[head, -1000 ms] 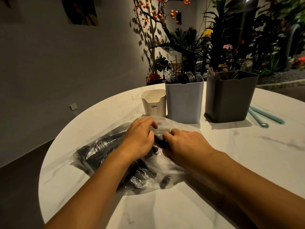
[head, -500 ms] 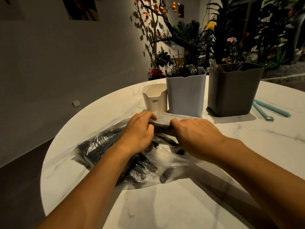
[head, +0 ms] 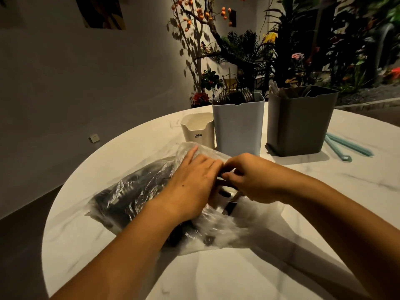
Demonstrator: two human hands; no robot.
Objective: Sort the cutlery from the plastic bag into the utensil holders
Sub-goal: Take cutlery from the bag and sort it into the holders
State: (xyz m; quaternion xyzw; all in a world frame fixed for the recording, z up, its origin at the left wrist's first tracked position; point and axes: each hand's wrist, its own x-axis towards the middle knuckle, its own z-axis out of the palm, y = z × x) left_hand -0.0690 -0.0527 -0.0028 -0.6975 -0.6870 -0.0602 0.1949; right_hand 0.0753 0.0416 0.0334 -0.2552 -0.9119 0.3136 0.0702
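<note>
The left hand [head: 192,182] had flattened, fingers spread on the plastic bag [head: 134,191], while the right hand [head: 251,180] newly pinched its mouth, likely opening it for cutlery.

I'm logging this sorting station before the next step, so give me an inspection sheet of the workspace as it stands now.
Surface: round white marble table.
Job's things: clear plastic bag of dark cutlery; cream holder, blue-grey holder and dark grey holder upright behind.
Clutter: teal sticks beside the dark grey holder.
Grippers: left hand rests on the bag; right hand pinches at its opening.
Cables: nothing seen.
Surroundings: plants, wall.
</note>
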